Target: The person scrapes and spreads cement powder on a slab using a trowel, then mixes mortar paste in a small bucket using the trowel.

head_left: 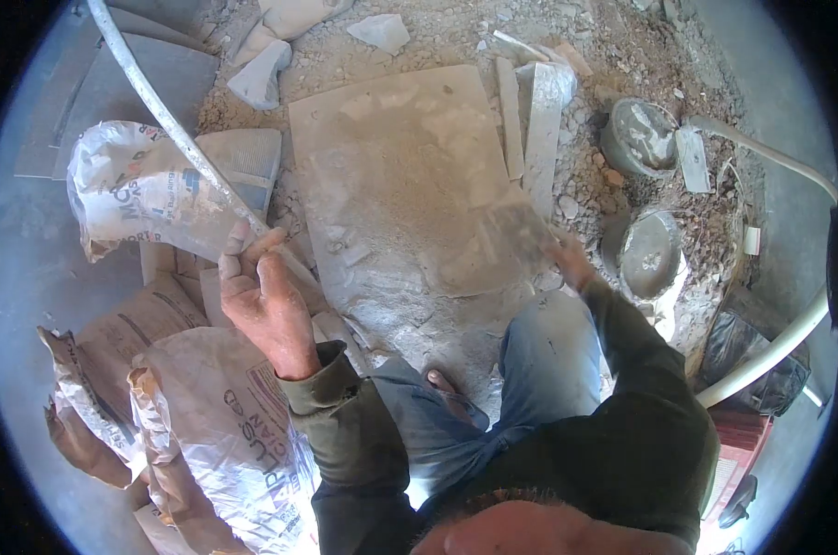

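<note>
Two hands are apart, left hand half-curled by a pale pipe, grip unclear, right hand closed on the near end of a blurred flat tool, probably light, stiff, best held there.

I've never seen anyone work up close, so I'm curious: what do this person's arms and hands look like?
Both arms wear dark green long sleeves. The left sleeve is wrinkled, with a loose cuff; the right sleeve also reaches near the wrist. The left hand is gloveless. The right hand looks bare too, though blurred.
</note>
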`<state>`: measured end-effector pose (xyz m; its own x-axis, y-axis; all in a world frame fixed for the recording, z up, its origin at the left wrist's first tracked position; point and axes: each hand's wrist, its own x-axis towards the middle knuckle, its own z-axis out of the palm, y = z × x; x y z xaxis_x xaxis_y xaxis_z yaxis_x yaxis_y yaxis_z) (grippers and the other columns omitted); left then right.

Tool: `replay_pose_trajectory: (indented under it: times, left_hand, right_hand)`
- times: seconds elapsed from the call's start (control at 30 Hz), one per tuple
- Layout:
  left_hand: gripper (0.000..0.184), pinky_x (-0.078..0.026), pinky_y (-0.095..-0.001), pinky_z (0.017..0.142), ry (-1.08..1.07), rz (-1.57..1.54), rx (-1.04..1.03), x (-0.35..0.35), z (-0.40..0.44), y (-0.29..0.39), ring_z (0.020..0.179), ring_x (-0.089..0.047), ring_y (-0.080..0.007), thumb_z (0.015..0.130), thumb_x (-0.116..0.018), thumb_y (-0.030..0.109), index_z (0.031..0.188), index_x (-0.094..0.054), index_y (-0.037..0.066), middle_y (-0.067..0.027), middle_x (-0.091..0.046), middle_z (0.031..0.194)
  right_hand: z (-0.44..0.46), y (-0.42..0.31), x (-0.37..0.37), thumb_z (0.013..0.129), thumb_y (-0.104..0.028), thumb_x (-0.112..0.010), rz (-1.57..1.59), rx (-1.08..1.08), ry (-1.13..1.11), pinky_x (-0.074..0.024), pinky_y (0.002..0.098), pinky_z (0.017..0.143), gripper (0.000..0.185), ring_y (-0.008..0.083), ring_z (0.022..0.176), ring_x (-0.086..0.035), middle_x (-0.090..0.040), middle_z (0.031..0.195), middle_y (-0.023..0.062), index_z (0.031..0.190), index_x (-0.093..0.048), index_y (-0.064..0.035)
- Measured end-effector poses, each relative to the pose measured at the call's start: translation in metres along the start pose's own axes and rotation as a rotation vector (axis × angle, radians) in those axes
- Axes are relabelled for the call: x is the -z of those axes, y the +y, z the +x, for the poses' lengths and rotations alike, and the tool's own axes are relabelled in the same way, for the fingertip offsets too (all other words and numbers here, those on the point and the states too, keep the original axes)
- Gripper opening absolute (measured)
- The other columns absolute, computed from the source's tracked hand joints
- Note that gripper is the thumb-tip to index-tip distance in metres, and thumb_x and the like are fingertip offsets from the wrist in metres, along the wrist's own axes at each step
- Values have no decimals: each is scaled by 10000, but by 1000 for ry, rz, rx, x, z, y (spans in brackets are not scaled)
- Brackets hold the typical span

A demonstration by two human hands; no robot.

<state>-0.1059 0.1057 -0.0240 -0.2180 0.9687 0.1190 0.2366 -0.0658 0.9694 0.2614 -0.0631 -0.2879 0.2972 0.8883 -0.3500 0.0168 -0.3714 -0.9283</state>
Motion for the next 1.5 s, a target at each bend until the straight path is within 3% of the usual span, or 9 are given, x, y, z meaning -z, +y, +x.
replay_pose_trajectory:
  times: [0.17,0.27,0.6,0.8,0.9,1.03,1.2,1.33,1.5]
  left_hand:
    - [419,-429,-233,778,-22,21,5,-3,2,-2,817,-545,-116,847,-481,50,1244,-480,-84,-114,-653,964]
    - [417,-418,-237,774,-17,41,4,-2,-2,-1,805,-528,-112,846,-490,56,1241,-489,-77,-110,-655,962]
    - [430,-460,-272,820,59,165,-6,23,-11,-1,879,-585,-173,837,-506,70,1230,-472,-101,-147,-648,957]
    - [428,-408,-247,759,29,193,-38,26,-13,-11,810,-512,-114,843,-524,142,1225,-520,-52,-126,-655,955]
    - [431,-445,-240,764,11,190,-11,12,-11,-6,843,-565,-134,828,-518,78,1221,-483,-96,-128,-652,928]
    - [418,-419,-223,713,-27,189,-14,6,-1,-13,779,-530,-107,827,-512,63,1219,-495,-83,-112,-653,933]
    - [389,-405,-249,755,-58,88,13,-12,5,-15,788,-498,-119,830,-525,83,1194,-546,-52,-90,-652,940]
    - [313,-414,-257,726,-58,195,51,-20,19,-33,783,-516,-128,841,-581,88,1127,-606,-37,-56,-621,917]
    - [352,-443,-306,807,-101,133,74,-20,40,-66,900,-575,-188,901,-527,125,1207,-553,-47,-145,-652,1008]
  right_hand:
    - [-15,72,-4,833,-133,-608,-130,-39,-173,-482,295,792,392,149,849,-603,-646,1025,55,1190,-570,26]
    - [27,103,-53,836,-123,-610,321,-236,-55,-478,301,759,326,157,835,-602,-651,995,53,1127,-609,23]
    - [111,45,-140,840,-283,-623,648,-107,68,-472,363,751,376,208,812,-620,-663,978,54,1043,-630,33]
    - [160,93,-164,919,-385,-509,-225,-181,87,-450,398,818,423,277,918,-609,-661,1007,152,1079,-636,-14]
    - [146,6,-155,942,-256,-513,151,-230,84,-438,431,916,420,280,1071,-570,-595,1163,129,1288,-484,-19]
    - [157,87,-133,937,-279,-528,-449,204,1,-451,394,909,421,248,1067,-571,-600,1156,101,1276,-498,-31]
    - [117,23,-108,974,-347,-430,685,-122,-15,-417,382,955,426,252,1045,-581,-616,1149,117,1252,-539,-43]
    - [93,74,-59,948,-272,-513,493,83,121,-458,357,916,360,198,1017,-592,-626,1103,72,1204,-559,-23]
    - [-2,-8,31,915,-250,-582,1049,-54,274,-493,345,864,308,172,976,-598,-630,1064,53,1143,-588,-42]
